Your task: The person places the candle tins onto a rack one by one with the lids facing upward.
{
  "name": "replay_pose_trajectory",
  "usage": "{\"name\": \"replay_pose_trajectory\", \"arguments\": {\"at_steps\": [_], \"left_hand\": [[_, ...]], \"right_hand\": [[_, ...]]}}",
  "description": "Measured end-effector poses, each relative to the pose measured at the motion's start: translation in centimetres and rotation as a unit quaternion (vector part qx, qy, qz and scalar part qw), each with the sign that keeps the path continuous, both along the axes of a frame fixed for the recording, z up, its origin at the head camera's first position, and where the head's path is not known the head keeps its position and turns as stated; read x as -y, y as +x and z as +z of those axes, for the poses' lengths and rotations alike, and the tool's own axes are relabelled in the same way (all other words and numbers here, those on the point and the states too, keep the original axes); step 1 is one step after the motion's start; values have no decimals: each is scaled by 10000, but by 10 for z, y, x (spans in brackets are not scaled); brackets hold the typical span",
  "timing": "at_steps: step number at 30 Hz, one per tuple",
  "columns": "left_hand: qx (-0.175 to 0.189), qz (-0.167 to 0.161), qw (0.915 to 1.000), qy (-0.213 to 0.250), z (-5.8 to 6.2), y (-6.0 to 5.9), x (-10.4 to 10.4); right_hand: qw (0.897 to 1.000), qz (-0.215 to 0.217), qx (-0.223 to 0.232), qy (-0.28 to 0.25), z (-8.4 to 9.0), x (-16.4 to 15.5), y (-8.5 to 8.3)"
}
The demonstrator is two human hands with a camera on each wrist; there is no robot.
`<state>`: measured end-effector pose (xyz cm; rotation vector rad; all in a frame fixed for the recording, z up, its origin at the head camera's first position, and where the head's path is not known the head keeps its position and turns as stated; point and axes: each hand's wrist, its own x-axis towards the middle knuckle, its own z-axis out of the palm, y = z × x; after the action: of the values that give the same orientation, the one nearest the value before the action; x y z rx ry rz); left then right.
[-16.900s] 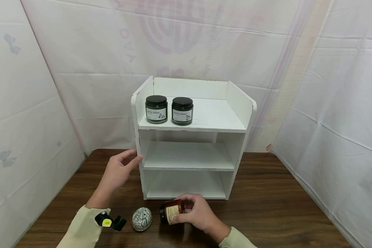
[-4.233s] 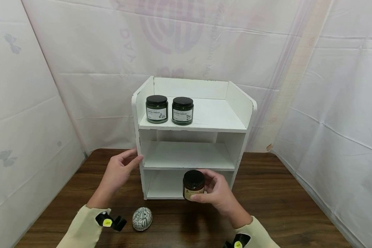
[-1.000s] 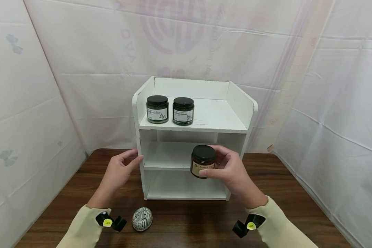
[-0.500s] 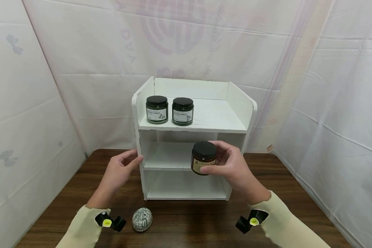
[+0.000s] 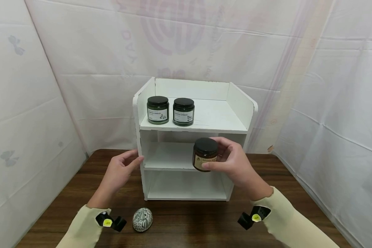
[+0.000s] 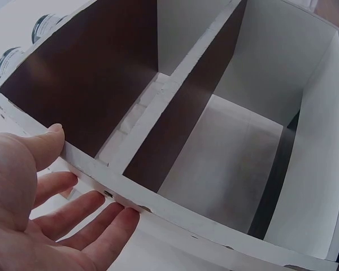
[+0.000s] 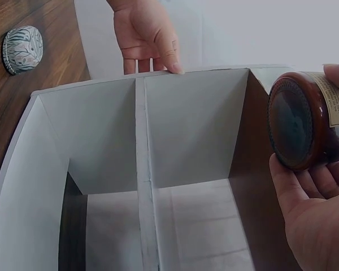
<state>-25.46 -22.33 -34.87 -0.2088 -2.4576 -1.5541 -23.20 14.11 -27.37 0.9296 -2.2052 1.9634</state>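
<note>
Risk first. Your right hand (image 5: 235,163) carries the amber jar (image 5: 205,154) in mid-air, level with the front edge of the middle shelf (image 5: 170,158) and toward its right side. The grip sits on the side of the glass, thumb on the label and fingers (image 5: 224,143) wrapped round the back. In the right wrist view the jar's base (image 7: 294,121) is bare, with nothing under it. If the glass slips, it likely drops to the table (image 5: 282,193) or strikes the shelf edge.

Second risk: clearance. The jar's black lid (image 5: 205,144) is close under the top board (image 5: 193,130). Go in too high or tilted and you will likely knock lid against board, or clip the right wall (image 5: 232,179) with your knuckles.

Third: the rack (image 5: 192,137) looks light. A bump from the jar could shove it back. Your left hand (image 5: 119,172) guards against that only lightly.

Fingers now:
- Right: curled and clamped on the amber jar, thumb in front, the rest behind. Firm hold as far as I can judge.
- Left: relaxed and nearly straight, slightly spread, tips touching the rack's left wall (image 6: 96,172) at middle-shelf height. It holds nothing.

Two green jars (image 5: 170,110) stand side by side on the top board, left side. A patterned egg (image 5: 142,219) lies on the table near your left sleeve (image 5: 83,229), apart from the rack.
</note>
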Motion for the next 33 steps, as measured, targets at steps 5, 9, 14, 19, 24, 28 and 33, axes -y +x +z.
{"name": "replay_pose_trajectory", "arguments": {"at_steps": [5, 9, 14, 19, 24, 28, 33], "left_hand": [[0, -21, 10000, -13, -1, 0, 0], [-8, -25, 10000, -20, 0, 1, 0], [-33, -36, 10000, -40, 1, 1, 0], [-57, -39, 10000, -39, 0, 1, 0], [-64, -38, 10000, -47, 0, 1, 0], [-59, -37, 10000, -51, 1, 1, -1], [-38, -37, 10000, -49, 1, 1, -1]], "right_hand": [[9999, -8, -72, 121, 5, 0, 0], [9993, -126, -172, 322, 12, 0, 0], [9987, -129, -255, 412, 20, 0, 1], [9993, -31, -232, 303, 27, 1, 0], [9994, -72, -244, 237, 31, 2, -3], [9993, -133, -253, 226, 34, 1, -4], [9993, -187, -246, 197, 38, 2, -5]]}}
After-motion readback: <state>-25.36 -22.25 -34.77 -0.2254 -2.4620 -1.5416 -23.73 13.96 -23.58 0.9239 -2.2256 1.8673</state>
